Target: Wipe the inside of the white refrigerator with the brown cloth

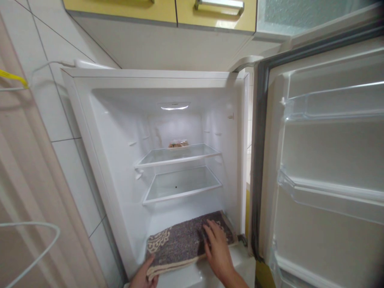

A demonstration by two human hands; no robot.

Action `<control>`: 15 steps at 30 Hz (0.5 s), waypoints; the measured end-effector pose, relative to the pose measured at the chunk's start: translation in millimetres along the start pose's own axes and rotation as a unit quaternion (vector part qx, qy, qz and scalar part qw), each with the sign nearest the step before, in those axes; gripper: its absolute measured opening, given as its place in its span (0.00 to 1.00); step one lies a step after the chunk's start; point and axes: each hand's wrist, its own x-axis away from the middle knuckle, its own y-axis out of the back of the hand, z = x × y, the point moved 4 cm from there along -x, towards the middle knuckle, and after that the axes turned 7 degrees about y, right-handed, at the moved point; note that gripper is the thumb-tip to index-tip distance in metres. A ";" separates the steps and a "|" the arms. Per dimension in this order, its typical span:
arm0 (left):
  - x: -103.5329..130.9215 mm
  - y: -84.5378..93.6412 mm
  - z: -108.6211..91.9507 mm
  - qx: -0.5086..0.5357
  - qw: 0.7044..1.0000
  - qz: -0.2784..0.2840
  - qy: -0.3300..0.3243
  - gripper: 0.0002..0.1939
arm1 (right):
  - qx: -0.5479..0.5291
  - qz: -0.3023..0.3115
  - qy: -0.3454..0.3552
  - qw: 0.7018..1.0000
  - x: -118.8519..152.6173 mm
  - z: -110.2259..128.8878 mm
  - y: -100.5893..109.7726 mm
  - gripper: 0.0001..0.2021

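Note:
A folded grey-brown patterned towel [183, 242] with cream edges and cream scroll designs lies low in the opened fridge, below the two glass shelves. My left hand [144, 276] grips its front left corner, thumb on top and fingers underneath, partly cut off by the bottom of the view. Resting on the towel's right part is my right hand [217, 250], palm down with the fingers stretched out.
Inside the white fridge, a small clear packet [178, 144] sits on the upper glass shelf [180, 155]. The lower glass shelf [183, 186] carries a tiny dark speck. To the right, the fridge door [327, 160] stands wide with clear racks. Yellow cupboards [216, 14] hang above.

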 end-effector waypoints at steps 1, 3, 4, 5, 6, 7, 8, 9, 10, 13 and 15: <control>3.4 -5.6 -3.7 0.011 1.000 -0.005 -0.010 0.10 | 0.000 0.045 0.021 0.999 -5.3 10.0 -5.1 0.26; 11.0 -16.3 -15.7 0.029 0.999 -0.013 -0.039 0.11 | -0.001 0.117 0.034 0.993 -16.8 23.9 -14.9 0.26; 14.9 -21.5 -23.4 0.036 0.998 -0.013 -0.053 0.10 | -0.001 0.147 0.031 0.989 -22.2 28.3 -20.4 0.25; 18.7 -26.4 -31.6 0.044 0.997 -0.012 -0.066 0.10 | -0.001 0.174 0.028 0.984 -26.8 31.8 -26.9 0.25; 22.6 -31.0 -40.0 0.051 0.996 -0.009 -0.077 0.10 | -0.002 0.198 0.027 0.980 -30.6 34.9 -34.5 0.25; 26.4 -35.9 -48.2 0.054 0.995 -0.002 -0.089 0.09 | -0.005 0.216 0.029 0.976 -33.5 38.1 -43.0 0.26; 30.5 -40.9 -56.1 0.055 0.993 0.006 -0.103 0.09 | -0.014 0.225 0.033 0.974 -35.7 41.7 -52.1 0.27; 34.9 -45.9 -62.9 0.051 0.992 0.010 -0.118 0.09 | -0.037 0.223 0.035 0.973 -37.8 45.6 -61.2 0.28; 39.6 -51.4 -68.7 0.042 0.990 0.015 -0.135 0.09 | -0.073 0.212 0.033 0.974 -39.8 49.8 -70.0 0.29; 55.8 -75.6 -77.7 -0.011 0.980 0.055 -0.189 0.14 | -0.194 0.159 0.011 0.968 -47.3 58.1 -89.2 0.30; 66.0 -97.6 -74.9 -0.058 0.973 0.087 -0.208 0.21 | -0.240 0.115 -0.019 0.964 -53.0 53.5 -91.0 0.27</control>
